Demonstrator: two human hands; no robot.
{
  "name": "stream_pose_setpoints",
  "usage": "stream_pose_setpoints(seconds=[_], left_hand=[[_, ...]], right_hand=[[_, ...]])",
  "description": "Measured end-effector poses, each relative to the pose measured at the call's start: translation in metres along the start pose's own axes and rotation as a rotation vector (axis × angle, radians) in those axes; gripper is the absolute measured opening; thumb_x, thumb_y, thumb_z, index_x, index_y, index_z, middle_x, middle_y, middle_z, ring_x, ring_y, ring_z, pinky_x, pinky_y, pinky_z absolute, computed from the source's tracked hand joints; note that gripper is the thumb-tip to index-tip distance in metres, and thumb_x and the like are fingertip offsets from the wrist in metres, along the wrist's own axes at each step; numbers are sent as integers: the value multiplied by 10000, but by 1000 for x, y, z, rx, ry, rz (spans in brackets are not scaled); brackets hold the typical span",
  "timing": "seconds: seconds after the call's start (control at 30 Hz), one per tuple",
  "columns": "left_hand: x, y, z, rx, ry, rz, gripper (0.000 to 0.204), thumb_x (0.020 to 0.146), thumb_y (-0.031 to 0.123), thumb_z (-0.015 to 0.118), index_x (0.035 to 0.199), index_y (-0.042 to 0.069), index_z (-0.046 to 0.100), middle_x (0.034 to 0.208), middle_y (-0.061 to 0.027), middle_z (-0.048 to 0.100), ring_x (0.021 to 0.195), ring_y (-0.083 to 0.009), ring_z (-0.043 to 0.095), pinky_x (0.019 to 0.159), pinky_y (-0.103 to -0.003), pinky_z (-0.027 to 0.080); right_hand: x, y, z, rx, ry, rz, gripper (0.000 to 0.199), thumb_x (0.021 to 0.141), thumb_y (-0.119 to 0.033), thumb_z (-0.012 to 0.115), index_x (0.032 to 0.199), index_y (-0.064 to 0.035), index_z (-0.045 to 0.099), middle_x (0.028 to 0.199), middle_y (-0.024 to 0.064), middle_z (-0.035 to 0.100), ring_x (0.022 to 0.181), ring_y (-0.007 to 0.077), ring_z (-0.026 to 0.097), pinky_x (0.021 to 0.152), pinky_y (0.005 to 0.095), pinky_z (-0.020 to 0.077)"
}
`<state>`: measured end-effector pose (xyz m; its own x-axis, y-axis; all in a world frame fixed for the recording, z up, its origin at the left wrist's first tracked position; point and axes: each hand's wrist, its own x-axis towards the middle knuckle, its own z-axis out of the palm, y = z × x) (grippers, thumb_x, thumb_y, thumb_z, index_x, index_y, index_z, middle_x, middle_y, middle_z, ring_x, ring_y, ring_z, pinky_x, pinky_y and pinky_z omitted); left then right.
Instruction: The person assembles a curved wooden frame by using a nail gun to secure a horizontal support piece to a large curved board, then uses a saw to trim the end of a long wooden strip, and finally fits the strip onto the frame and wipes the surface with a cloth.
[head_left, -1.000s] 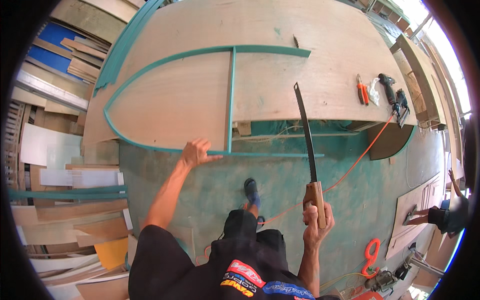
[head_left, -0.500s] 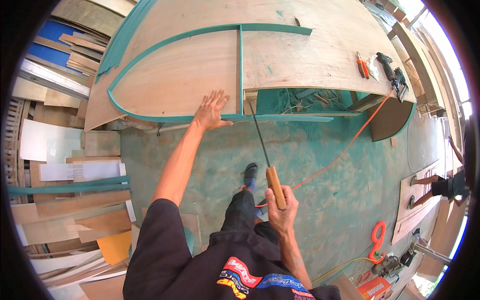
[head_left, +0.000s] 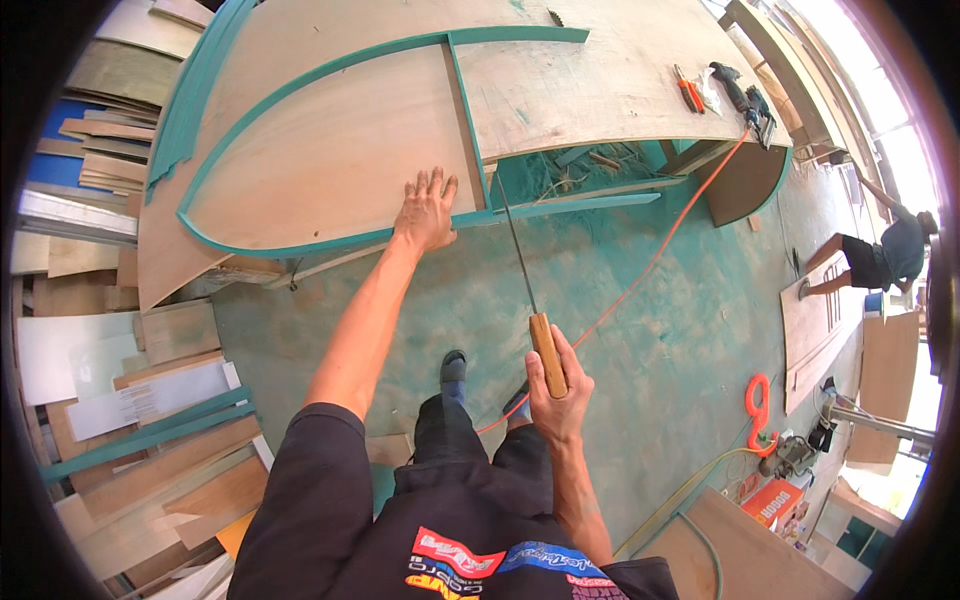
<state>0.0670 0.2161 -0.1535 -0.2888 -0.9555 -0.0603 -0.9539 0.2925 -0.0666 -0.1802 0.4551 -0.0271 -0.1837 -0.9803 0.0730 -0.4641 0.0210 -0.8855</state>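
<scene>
My right hand [head_left: 560, 398] is wrapped around the wooden handle of a handsaw [head_left: 546, 355]. The saw's long thin blade, seen nearly edge-on, points away from me and reaches the teal edging strip [head_left: 570, 207] just beyond the cross strip. My left hand [head_left: 427, 212] presses down with fingers spread on the pale plywood panel [head_left: 330, 150], beside the near strip. Teal strips frame this panel in a rounded outline, with a straight cross strip [head_left: 467, 125] at its right. The near strip's free end sticks out past the cross strip.
Orange-handled pliers [head_left: 689, 92] and a corded power tool [head_left: 733, 88] lie at the panel's right, an orange cord [head_left: 650, 262] trailing to the floor. Stacked boards [head_left: 150, 400] fill the left. Another person [head_left: 890, 250] bends over a board at the far right.
The whole view has shifted, so the panel sits further left and higher. The saw in my right hand stays at the near strip, and my left hand remains on the panel.
</scene>
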Motion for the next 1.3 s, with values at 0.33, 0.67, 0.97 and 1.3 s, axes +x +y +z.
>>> stream_pose_setpoints(seconds=[0.33,0.67,0.97,1.3], left_hand=[[0,-1,-2,-10,-8,-7,1061,705,435,873,1574,75,382,1621,-254,361,1457,-470,410,1160,-589,393],[3,-6,0,38,-11,-4,1086,680,455,873,1567,62,385,1611,-263,364,1447,-482,413,1143,-595,408],[0,-6,4,46,-12,-3,1036,716,448,853,1568,86,389,1604,-245,386,1436,-467,432,1144,-595,407],[4,-3,2,58,1,-10,1006,728,426,843,1564,94,392,1610,-238,376,1448,-458,418,1141,-596,409]], right_hand=[[13,-2,15,125,-36,82,455,948,-150,737,1357,23,638,1002,142,768,779,154,707,731,299,556],[22,6,17,132,-119,155,447,937,-129,733,1337,51,647,1055,157,779,912,158,737,833,291,567],[31,10,27,260,-141,230,433,962,-126,703,1358,37,635,1117,169,768,1005,175,731,873,299,560],[32,23,23,181,-126,127,463,945,-126,731,1371,26,630,893,89,720,765,89,609,715,253,508]])
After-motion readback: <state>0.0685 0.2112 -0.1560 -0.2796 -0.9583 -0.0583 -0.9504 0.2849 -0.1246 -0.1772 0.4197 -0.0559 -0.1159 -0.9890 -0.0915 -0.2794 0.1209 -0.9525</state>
